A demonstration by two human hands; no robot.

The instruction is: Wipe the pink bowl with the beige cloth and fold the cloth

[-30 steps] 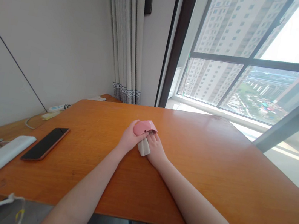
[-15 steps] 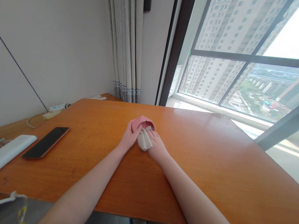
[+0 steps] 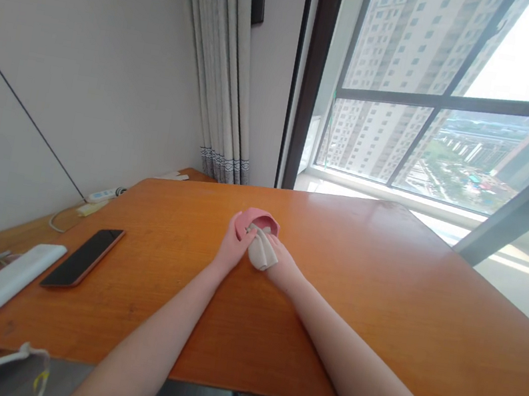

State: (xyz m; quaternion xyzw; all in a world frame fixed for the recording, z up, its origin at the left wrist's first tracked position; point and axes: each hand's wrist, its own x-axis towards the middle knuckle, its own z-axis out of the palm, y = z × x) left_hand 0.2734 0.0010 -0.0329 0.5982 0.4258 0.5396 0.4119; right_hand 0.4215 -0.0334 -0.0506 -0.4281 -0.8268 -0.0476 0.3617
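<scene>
Over the middle of the table, a pink bowl [image 3: 256, 215] is tipped with its opening towards me. My left hand [image 3: 234, 247] grips its left side, fingers round the outside and thumb at the rim. A pale cloth [image 3: 262, 254] is bunched at the bowl's mouth and hangs down in front of it. My right hand [image 3: 282, 265] holds the cloth, its fingers reaching into the bowl, where the tips are hidden.
To the left, a black phone [image 3: 83, 257] lies on the wooden table [image 3: 379, 298] beside a white power bank [image 3: 10, 280] with a cable. A power strip [image 3: 101, 194] is by the wall. Behind the table are a curtain [image 3: 227, 84] and a large window.
The right hand has pushed slightly deeper into the bowl with the cloth, and its fingers show less. The bowl's opening has turned a little; the left hand keeps its grip.
</scene>
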